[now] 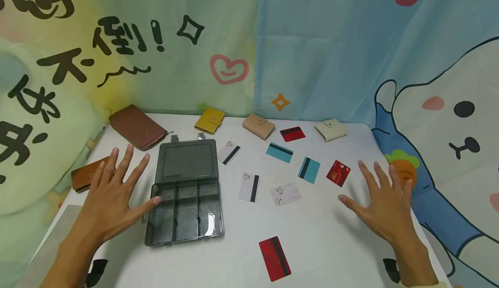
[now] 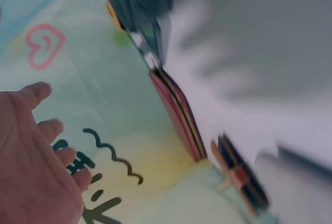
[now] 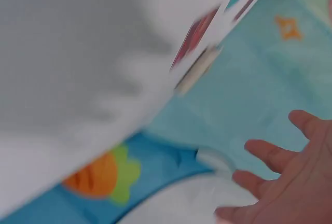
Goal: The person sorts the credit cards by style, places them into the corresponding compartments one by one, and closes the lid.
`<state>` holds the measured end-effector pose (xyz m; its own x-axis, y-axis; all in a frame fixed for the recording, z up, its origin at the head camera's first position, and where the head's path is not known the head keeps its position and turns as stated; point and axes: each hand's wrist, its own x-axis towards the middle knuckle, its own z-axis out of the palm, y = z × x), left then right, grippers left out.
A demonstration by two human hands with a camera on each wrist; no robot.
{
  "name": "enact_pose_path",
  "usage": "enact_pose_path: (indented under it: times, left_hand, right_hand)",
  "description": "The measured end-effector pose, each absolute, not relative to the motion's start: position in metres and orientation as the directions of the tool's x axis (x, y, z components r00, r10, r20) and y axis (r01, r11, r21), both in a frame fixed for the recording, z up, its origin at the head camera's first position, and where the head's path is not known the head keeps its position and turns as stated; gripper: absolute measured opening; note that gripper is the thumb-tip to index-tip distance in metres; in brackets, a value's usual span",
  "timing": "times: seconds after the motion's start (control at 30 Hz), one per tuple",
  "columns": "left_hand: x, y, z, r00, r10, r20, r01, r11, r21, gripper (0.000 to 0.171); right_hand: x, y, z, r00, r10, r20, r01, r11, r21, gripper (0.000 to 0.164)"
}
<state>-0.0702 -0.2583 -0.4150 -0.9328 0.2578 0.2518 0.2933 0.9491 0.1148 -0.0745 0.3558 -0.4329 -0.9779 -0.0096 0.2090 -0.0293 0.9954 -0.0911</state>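
With fingers spread, my left hand (image 1: 113,201) hovers over the table's left side, its thumb overlapping the edge of a grey plastic compartment box (image 1: 186,210) in the head view. That box lies with its lid folded back, and its compartments hold nothing. My right hand (image 1: 383,205) is held spread above the right side, nearest a red card (image 1: 338,173). Between the hands lie two white cards with black stripes (image 1: 248,187) (image 1: 229,153), a flowered white card (image 1: 286,194), two blue cards (image 1: 279,152) (image 1: 309,170) and a striped red card (image 1: 275,258) at the front.
Along the back stand a brown zip wallet (image 1: 138,127), a yellow wallet (image 1: 210,120), a tan wallet (image 1: 259,126), another red card (image 1: 292,134) and a cream wallet (image 1: 330,130). A brown wallet (image 1: 91,174) lies behind the left hand. Printed cloth (image 1: 319,54) hangs behind the white table.
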Motion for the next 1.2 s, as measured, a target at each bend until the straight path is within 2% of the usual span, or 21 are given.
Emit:
enact_pose_path:
  times: [0.1,0.23,0.37,0.53,0.73,0.83,0.93,1.07,1.2]
  left_hand:
    - [-0.065,-0.251,-0.42,-0.944,0.267,0.194,0.31,0.918,0.246,0.102]
    - [-0.058,-0.246,-0.43,-0.951,0.294,0.096,0.301,0.813,0.498,0.103]
    - [-0.052,-0.248,-0.442,-0.948,0.312,0.06,0.278,0.725,0.63,0.106]
    - [-0.047,-0.249,-0.456,-0.949,0.302,0.095,0.284,0.677,0.679,0.105]
    - [-0.043,-0.25,-0.465,-0.964,0.241,0.11,0.246,0.656,0.713,0.095]
    - [-0.041,-0.25,-0.469,-0.976,0.203,0.08,0.195,0.647,0.737,0.088]
    - [-0.039,-0.252,-0.472,-0.983,0.175,0.046,0.149,0.634,0.759,0.082]
    - [-0.038,-0.254,-0.473,-0.987,0.16,0.029,0.125,0.633,0.764,0.078]
    - [-0.038,-0.253,-0.473,-0.989,0.15,0.015,0.11,0.653,0.749,0.078]
  right_hand:
    - [-0.064,0.326,-0.437,-0.977,-0.077,0.197,-0.116,0.974,-0.196,0.106]
    - [-0.05,0.289,-0.444,-0.977,-0.16,0.138,-0.199,0.916,-0.349,0.097]
    - [-0.038,0.256,-0.448,-0.97,-0.241,0.018,-0.221,0.852,-0.475,0.084]
    - [-0.028,0.227,-0.454,-0.922,-0.367,-0.126,-0.251,0.812,-0.526,0.075]
    - [-0.025,0.207,-0.463,-0.874,-0.458,-0.166,-0.339,0.817,-0.467,0.077]
    - [-0.024,0.201,-0.466,-0.865,-0.473,-0.169,-0.369,0.826,-0.426,0.077]
    - [-0.023,0.197,-0.467,-0.869,-0.471,-0.151,-0.379,0.831,-0.408,0.069]
    - [-0.024,0.194,-0.469,-0.88,-0.454,-0.142,-0.356,0.826,-0.436,0.057]
    - [-0.025,0.191,-0.47,-0.877,-0.454,-0.16,-0.328,0.808,-0.489,0.055]
